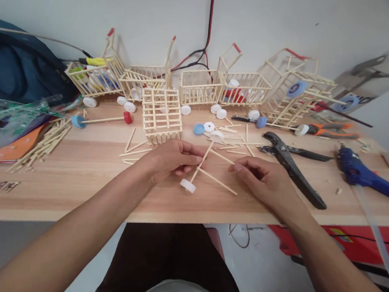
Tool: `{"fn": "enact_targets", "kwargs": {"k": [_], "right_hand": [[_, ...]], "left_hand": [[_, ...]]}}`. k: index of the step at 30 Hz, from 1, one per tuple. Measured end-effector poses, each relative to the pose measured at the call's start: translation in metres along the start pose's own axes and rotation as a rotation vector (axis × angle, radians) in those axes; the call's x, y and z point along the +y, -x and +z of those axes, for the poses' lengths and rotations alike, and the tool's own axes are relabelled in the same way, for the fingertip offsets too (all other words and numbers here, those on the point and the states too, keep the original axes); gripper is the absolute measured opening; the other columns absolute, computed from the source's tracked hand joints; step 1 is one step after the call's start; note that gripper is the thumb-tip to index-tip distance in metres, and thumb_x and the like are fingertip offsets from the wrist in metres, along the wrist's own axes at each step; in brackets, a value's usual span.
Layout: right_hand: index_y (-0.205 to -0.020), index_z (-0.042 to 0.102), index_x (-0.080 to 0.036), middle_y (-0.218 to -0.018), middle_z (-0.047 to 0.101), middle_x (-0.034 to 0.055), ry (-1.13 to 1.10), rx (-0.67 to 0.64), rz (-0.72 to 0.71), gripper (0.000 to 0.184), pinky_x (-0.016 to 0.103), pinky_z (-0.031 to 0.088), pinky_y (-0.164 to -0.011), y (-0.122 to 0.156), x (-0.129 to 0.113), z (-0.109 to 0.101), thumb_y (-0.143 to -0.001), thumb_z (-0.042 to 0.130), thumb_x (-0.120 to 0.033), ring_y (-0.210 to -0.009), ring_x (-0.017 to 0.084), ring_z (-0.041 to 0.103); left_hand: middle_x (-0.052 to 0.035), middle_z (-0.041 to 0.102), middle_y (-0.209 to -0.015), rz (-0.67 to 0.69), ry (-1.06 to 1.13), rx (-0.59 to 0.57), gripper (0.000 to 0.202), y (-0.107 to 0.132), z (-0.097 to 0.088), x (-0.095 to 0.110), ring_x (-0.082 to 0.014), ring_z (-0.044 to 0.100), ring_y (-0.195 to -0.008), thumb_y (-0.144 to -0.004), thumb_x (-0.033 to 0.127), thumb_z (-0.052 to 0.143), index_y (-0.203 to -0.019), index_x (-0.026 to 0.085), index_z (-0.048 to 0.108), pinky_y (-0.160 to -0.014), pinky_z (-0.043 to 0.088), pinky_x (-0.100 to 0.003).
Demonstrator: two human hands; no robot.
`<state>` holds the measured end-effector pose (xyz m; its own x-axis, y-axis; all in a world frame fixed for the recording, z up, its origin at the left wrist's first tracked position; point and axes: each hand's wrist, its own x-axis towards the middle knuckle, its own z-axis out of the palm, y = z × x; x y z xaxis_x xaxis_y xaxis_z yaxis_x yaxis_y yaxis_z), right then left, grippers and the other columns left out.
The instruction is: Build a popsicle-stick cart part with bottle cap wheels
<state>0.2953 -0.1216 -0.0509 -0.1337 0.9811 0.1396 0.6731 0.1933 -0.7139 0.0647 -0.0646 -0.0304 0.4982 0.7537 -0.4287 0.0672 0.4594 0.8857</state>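
My left hand (173,159) is closed in a pinch on a thin wooden stick axle (201,163) that carries a white bottle cap (188,185) at its near end and another white cap (216,136) at its far end. A loose wooden stick (217,181) lies across the desk beneath it. My right hand (263,178) rests on the wooden desk (80,175) just right of the sticks, fingers curled; what they hold, if anything, is too small to make out. A square stick cage (161,114) stands just behind my left hand.
Several stick-built carts (240,88) line the wall. Black cutting pliers (291,166), a blue glue gun (365,175) and orange-handled pliers (334,130) lie to the right. Loose sticks (39,147), caps (199,128), a blue-and-red capped axle (102,120) and a blue bag (8,67) sit left.
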Motion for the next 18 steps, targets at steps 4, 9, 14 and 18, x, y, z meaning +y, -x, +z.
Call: {"fn": "enact_targets", "kwargs": {"k": [4,9,14,18], "right_hand": [[-0.08,0.068,-0.02,-0.077,0.069,0.0021,0.013,0.015,-0.013,0.024,0.026,0.038,-0.055,-0.0007,-0.0004,0.0009,-0.089,0.053,-0.035,-0.062,0.014,0.054],[-0.08,0.068,-0.02,-0.076,0.068,0.0019,0.024,0.014,-0.02,0.024,0.026,0.038,-0.056,-0.0009,0.001,0.0033,-0.09,0.053,-0.036,-0.063,0.014,0.054],[-0.08,0.067,-0.02,-0.077,0.068,0.002,0.044,0.015,-0.027,0.024,0.026,0.038,-0.056,-0.0001,0.0014,0.0038,-0.09,0.052,-0.036,-0.063,0.015,0.055],[-0.08,0.067,-0.02,-0.076,0.067,0.0018,0.038,0.016,-0.01,0.025,0.026,0.038,-0.056,0.0005,-0.0001,0.0029,-0.09,0.052,-0.037,-0.063,0.015,0.054]], "left_hand": [[0.0008,0.051,-0.051,0.001,-0.003,0.003,0.012,0.0002,0.0001,-0.0003,-0.0031,0.037,-0.041,-0.078,0.009,0.064,-0.088,0.007,0.07,-0.038,0.021,-0.014],[-0.0004,0.053,-0.052,0.001,0.011,0.001,0.007,-0.0001,-0.0001,-0.0008,-0.0027,0.038,-0.042,-0.077,0.009,0.064,-0.082,0.007,0.069,-0.038,0.021,-0.014],[-0.0011,0.057,-0.055,-0.004,0.051,-0.02,0.009,-0.0009,-0.0008,-0.0008,-0.0025,0.038,-0.044,-0.075,0.012,0.068,-0.083,0.009,0.07,-0.038,0.023,-0.014],[-0.0024,0.059,-0.058,-0.007,0.051,0.001,0.008,-0.0008,0.0005,0.0003,-0.0023,0.038,-0.043,-0.074,0.008,0.067,-0.082,0.008,0.07,-0.037,0.022,-0.014]]}}
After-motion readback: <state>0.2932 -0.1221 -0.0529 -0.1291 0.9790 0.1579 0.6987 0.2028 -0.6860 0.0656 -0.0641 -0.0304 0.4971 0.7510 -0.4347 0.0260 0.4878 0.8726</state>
